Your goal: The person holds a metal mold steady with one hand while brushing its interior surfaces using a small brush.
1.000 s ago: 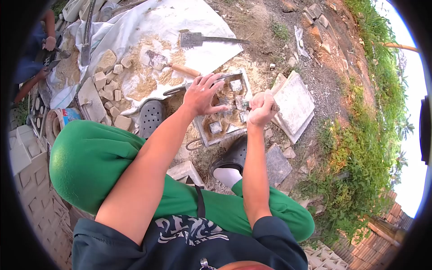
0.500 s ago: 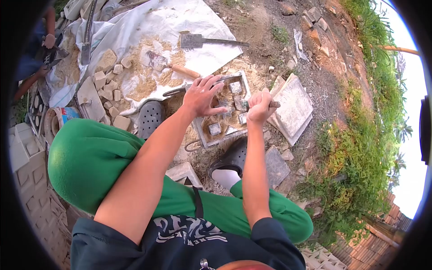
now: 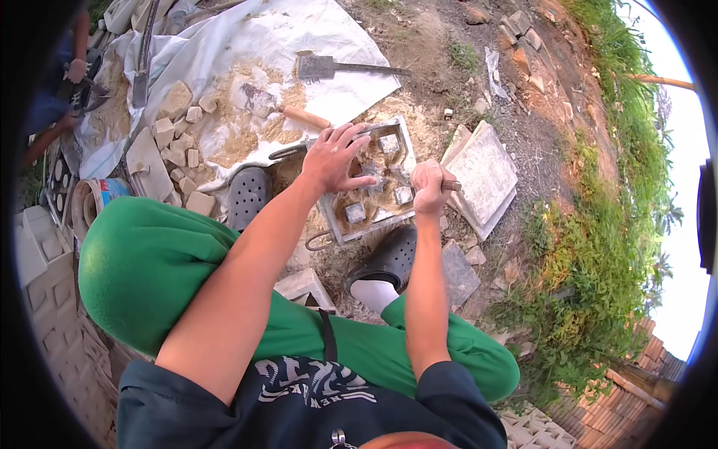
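A square metal-framed mould [image 3: 409,146] lies on the ground before me, with several raised square blocks [image 3: 389,144] and sandy grit inside. My left hand [image 3: 336,159] is open over its left side, fingers spread; whether it presses on the frame I cannot tell. At the mould's right edge my right hand [image 3: 428,187] is closed round a brown tool handle [image 3: 451,185], whose end sticks out to the right. The tool's working end is hidden, so its kind does not show. A wire loop handle [image 3: 320,241] juts from the mould's near left corner.
Beyond the mould, a wooden-handled trowel [image 3: 305,116] and a dark flat scraper [image 3: 318,67] lie on a sand-strewn white sheet [image 3: 348,37]. Stacked slabs [image 3: 485,176] stand right, broken stones [image 3: 177,101] left. Another person's hand [image 3: 75,71] is far left.
My right hand has moved slightly down and away from the mould's middle, uncovering more of its right side. My left hand has stayed nearly still.
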Available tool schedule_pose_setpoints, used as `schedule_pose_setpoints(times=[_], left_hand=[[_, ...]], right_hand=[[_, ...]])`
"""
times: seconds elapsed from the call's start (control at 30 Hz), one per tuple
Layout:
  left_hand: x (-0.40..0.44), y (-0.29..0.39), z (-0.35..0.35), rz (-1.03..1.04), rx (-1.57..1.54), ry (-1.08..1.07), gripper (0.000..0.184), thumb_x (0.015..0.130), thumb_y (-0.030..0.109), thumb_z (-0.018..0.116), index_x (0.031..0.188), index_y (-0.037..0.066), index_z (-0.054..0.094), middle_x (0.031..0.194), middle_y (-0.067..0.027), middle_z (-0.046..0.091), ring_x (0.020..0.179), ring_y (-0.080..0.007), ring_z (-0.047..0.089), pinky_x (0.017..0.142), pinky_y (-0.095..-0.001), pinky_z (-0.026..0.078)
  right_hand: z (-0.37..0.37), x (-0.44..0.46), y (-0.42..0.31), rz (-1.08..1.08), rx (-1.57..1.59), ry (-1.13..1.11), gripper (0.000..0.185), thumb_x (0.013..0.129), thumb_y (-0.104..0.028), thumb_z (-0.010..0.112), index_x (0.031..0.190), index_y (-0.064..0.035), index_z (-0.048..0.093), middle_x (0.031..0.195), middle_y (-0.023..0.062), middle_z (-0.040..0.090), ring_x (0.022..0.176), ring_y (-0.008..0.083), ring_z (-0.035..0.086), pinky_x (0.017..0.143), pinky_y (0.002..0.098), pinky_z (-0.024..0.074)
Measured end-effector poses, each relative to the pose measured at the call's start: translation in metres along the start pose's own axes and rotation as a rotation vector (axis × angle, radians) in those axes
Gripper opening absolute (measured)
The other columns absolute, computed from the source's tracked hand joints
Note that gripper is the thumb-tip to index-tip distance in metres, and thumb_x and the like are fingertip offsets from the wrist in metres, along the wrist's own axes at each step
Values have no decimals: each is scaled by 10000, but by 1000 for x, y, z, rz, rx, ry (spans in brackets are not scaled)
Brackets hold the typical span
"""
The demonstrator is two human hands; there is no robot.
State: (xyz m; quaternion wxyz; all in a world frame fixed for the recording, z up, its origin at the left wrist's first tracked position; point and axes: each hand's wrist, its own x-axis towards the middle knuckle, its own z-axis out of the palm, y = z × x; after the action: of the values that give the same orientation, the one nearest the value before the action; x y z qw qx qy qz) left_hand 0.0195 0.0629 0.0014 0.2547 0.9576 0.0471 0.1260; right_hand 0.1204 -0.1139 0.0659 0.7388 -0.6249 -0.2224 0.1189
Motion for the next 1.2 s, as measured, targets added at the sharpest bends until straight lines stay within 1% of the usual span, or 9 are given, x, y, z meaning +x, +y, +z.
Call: schedule_pose_setpoints(times=[0.17,0.27,0.37,0.47,0.57,0.73,0.93,1.1,1.2], left_hand=[[-1,-1,4,-11,-7,-1,808,731,662,665,1322,132,514,1430,-81,435,1336,-278,393,1096,-461,329],[-2,-1,2,-15,-3,9,785,733,650,671,1311,140,521,1425,-73,441,1332,-269,401,1090,-461,338],[0,3,1,6,11,-4,779,735,653,668,1311,149,521,1429,-73,438,1334,-263,401,1090,-458,337],[1,3,0,1,28,-4,797,742,654,667,1322,131,507,1439,-81,433,1331,-267,408,1089,-456,335],[1,4,0,17,41,11,796,749,655,660,1320,122,507,1434,-88,439,1329,-272,410,1088,-454,337],[-2,4,2,23,39,-16,822,749,701,627,1320,118,525,1435,-82,438,1337,-270,396,1116,-453,302],[3,7,3,19,79,-31,798,754,691,633,1304,121,536,1430,-83,446,1334,-277,401,1110,-444,307],[5,10,-1,19,52,-35,773,753,639,666,1308,120,520,1435,-97,435,1331,-293,404,1090,-475,322],[5,10,0,11,73,-48,783,752,635,668,1311,107,518,1441,-96,431,1336,-290,398,1090,-472,320]], right_hand=[[-3,9,-33,-99,53,27,407,934,-96,406,538,-90,313,515,-22,324,435,92,267,409,280,216],[7,14,-124,-173,351,2,369,958,-157,386,593,-123,338,509,-21,320,402,96,232,405,283,228],[5,15,-166,-170,270,-45,424,1001,-251,345,592,-143,307,493,-19,266,415,108,193,430,304,223],[-10,9,-115,-110,324,-25,397,938,-129,388,546,-107,330,474,-20,281,404,100,243,408,289,225],[-20,-6,-10,-164,-306,-74,385,904,-105,450,529,-42,397,495,-27,383,448,77,318,425,289,213],[-20,2,-19,18,-98,-33,430,938,-155,466,540,-36,352,499,-18,354,454,76,316,437,288,221],[-14,8,-99,-236,210,-53,441,932,-169,473,528,-41,350,477,-7,352,409,89,282,414,285,215],[-29,-4,-8,-134,-26,-118,385,891,-99,475,527,-37,365,494,-11,368,462,71,329,440,292,234],[-19,-3,0,-77,-252,19,382,896,-120,507,539,-19,411,507,-27,382,478,65,335,445,303,240]])
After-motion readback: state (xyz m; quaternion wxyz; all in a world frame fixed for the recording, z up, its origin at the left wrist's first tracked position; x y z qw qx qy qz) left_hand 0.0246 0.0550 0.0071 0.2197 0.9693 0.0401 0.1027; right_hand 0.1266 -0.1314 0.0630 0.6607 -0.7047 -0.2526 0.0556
